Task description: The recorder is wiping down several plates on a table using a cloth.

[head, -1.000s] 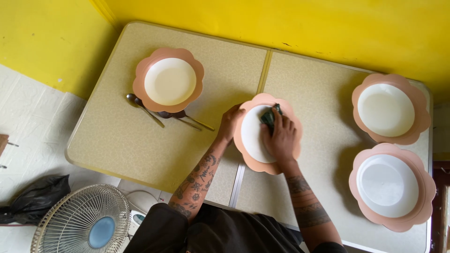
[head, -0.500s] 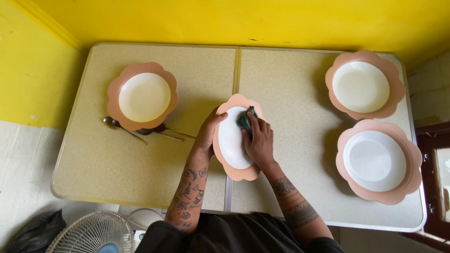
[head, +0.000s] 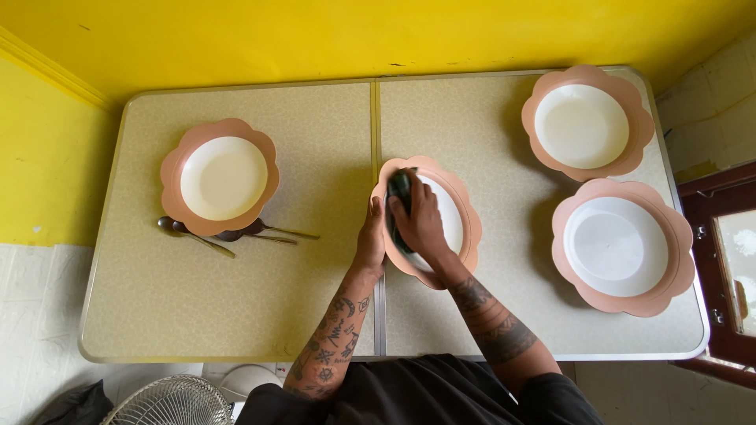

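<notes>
1. Your left hand (head: 370, 236) sits at the left rim of the centre plate (head: 461, 228), fingers curled against its scalloped pink edge. That grip braces the plate so it does not slide on the smooth table (head: 260, 307).
2. Your right hand (head: 421, 224) lies flat over the plate's white well, fingers closed down on a dark green scrubbing pad (head: 400, 187). The pad peeks out past your fingertips at the plate's upper left, so the palm's weight presses it onto the surface.
3. The centre plate rests in the middle of the frame, just right of the seam where the two tabletop halves meet, close to your body where both arms reach it without stretching.
4. Three matching plates stand well apart from it: the left plate (head: 220, 177) in the upper left, the upper right plate (head: 587, 122) near the far corner, and the lower right plate (head: 622, 245) just below that one.
5. Several spoons (head: 228, 233) lie tucked partly under the left plate's lower rim, handles pointing right.
6. A wire fan guard (head: 169, 401) shows at the bottom left, below the table edge.
</notes>
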